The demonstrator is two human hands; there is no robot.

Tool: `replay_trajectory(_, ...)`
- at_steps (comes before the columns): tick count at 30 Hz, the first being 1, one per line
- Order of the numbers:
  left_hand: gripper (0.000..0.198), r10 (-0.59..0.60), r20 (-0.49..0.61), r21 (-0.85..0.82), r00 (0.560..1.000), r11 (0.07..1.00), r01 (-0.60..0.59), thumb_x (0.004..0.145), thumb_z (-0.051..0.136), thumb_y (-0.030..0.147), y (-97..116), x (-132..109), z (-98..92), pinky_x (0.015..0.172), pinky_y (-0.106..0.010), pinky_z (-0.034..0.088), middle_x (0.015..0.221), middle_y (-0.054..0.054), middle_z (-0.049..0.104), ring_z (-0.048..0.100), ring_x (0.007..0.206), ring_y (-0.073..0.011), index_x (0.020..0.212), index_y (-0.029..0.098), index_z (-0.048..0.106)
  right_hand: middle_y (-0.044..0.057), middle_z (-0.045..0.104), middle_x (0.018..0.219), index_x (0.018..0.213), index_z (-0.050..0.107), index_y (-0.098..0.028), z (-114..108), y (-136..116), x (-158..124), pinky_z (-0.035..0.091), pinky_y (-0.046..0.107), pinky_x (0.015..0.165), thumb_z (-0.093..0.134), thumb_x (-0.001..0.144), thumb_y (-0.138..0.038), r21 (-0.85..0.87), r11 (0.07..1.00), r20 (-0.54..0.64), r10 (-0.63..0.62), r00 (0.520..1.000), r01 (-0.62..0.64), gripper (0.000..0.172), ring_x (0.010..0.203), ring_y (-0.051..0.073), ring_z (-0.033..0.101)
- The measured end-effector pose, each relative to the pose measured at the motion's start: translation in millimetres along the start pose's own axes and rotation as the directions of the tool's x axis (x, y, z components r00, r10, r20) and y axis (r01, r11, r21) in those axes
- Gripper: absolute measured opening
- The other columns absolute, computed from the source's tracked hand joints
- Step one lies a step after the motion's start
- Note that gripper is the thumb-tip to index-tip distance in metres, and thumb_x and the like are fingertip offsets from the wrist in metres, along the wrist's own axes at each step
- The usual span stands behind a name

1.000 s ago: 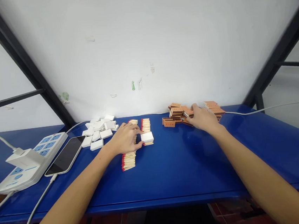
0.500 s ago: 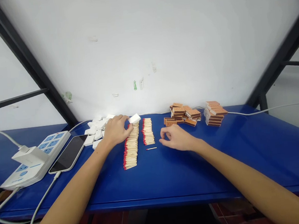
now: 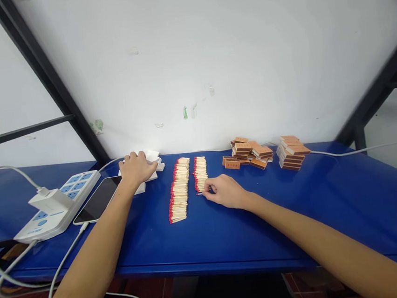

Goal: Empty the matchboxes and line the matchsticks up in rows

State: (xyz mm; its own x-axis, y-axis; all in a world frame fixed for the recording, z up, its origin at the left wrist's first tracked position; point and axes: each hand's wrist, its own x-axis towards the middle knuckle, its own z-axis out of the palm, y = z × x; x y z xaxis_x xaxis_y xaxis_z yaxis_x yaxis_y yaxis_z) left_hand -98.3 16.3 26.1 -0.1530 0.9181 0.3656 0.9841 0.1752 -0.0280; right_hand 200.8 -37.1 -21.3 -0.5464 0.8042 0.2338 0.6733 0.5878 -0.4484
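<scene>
Two match rows (image 3: 179, 190) lie apart. Right hand (image 3: 226, 191) pinches a single match (image 3: 199, 194); left hand (image 3: 136, 169) covers white boxes (image 3: 154, 159), its grip unclear.

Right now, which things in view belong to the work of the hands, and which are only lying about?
Likely part of the work:
two rows of matches, the right hand at the shorter one
white boxes, at the left hand
orange-topped boxes, piled and stacked

Apparently just lying about:
phone and its cable
power strip
white charger

A scuffed white wall (image 3: 253, 64) rises behind a blue table (image 3: 235, 239).
</scene>
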Motion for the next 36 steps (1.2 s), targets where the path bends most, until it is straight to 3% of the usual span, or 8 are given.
replay_trajectory(5,0.058,-0.012,-0.012,0.017,1.0,1.0,0.013,0.084,0.047,0.058,-0.3,-0.5,0.6,0.09,-0.056,0.042,0.122,-0.027,0.059,0.053,0.116,-0.0452,0.12,0.013,0.059,-0.005,0.055,0.058,0.076,0.063,-0.02,-3.0,3.9,1.5,0.027,0.023,0.055,0.056,0.091,-0.029,0.053,0.998,-0.051,-0.02,0.998,0.023,0.019,0.052,0.009,0.045)
replay_trajectory(8,0.052,0.038,-0.076,-0.011,0.996,0.999,-0.039,0.087,0.046,0.054,3.9,-1.4,1.9,0.088,-0.054,0.042,0.121,-0.024,0.06,0.053,0.114,-0.043,0.119,0.015,0.06,-0.004,0.058,0.061,0.078,0.065,-0.021,-9.8,9.5,1.5,0.028,0.023,0.056,0.06,0.089,-0.033,0.03,0.999,-0.143,0.016,0.99,-0.012,0.018,0.055,0.01,0.049)
replay_trajectory(12,0.04,0.253,-0.18,-0.082,0.951,0.959,-0.27,0.092,0.043,0.045,17.0,-6.4,-1.9,0.091,-0.051,0.04,0.117,-0.017,0.062,0.052,0.113,-0.0372,0.114,0.019,0.063,-0.002,0.066,0.075,0.082,0.067,-0.022,-23.9,18.6,-1.5,0.035,0.024,0.06,0.071,0.078,-0.035,-0.029,0.995,-0.349,0.083,0.933,-0.099,0.014,0.067,0.014,0.058)
replay_trajectory(15,0.035,0.463,-0.218,-0.171,0.859,0.849,-0.501,0.094,0.042,0.042,28.5,-13.1,-8.5,0.093,-0.048,0.039,0.113,-0.013,0.064,0.053,0.11,-0.0326,0.111,0.02,0.065,0.003,0.069,0.087,0.09,0.067,-0.021,-37.2,25.4,-5.8,0.043,0.027,0.067,0.069,0.078,-0.04,-0.054,0.989,-0.439,0.102,0.893,-0.139,0.022,0.075,0.018,0.063)
replay_trajectory(18,0.032,0.603,-0.214,-0.24,0.769,0.73,-0.64,0.096,0.041,0.038,37.3,-19.1,-13.0,0.091,-0.045,0.04,0.107,-0.01,0.066,0.055,0.103,-0.0287,0.108,0.02,0.065,0.01,0.066,0.12,0.108,0.067,-0.02,-47.8,32.5,-8.3,0.048,0.033,0.078,0.061,0.084,-0.041,-0.172,0.958,-0.432,0.136,0.892,-0.229,0.032,0.094,0.025,0.065)
replay_trajectory(21,0.03,0.661,-0.205,-0.267,0.721,0.671,-0.692,0.097,0.04,0.034,42.8,-22.6,-12.9,0.09,-0.043,0.04,0.103,-0.009,0.067,0.056,0.098,-0.0262,0.105,0.02,0.066,0.01,0.059,0.136,0.124,0.063,-0.022,-51.1,39.7,-7.1,0.048,0.035,0.085,0.053,0.09,-0.033,-0.275,0.909,-0.355,0.205,0.912,-0.312,0.037,0.106,0.027,0.064)
replay_trajectory(26,0.028,0.698,-0.208,-0.258,0.685,0.637,-0.727,0.097,0.04,0.03,48.2,-25.6,-10.6,0.086,-0.04,0.041,0.097,-0.007,0.066,0.056,0.092,-0.0241,0.098,0.02,0.066,0.01,0.059,0.138,0.133,0.058,-0.023,-47.7,47.4,-4.6,0.049,0.035,0.082,0.048,0.092,-0.024,-0.379,0.874,-0.241,0.225,0.944,-0.305,0.042,0.107,0.028,0.065)
replay_trajectory(36,0.029,0.737,-0.222,-0.271,0.639,0.583,-0.766,0.099,0.039,0.03,55.3,-31.8,-12.4,0.083,-0.038,0.04,0.099,-0.007,0.068,0.058,0.092,-0.0228,0.097,0.02,0.066,0.006,0.068,0.121,0.12,0.066,-0.025,-50.8,54.1,-4.3,0.047,0.031,0.072,0.051,0.092,-0.023,-0.415,0.87,-0.265,0.166,0.95,-0.268,0.032,0.1,0.024,0.067)
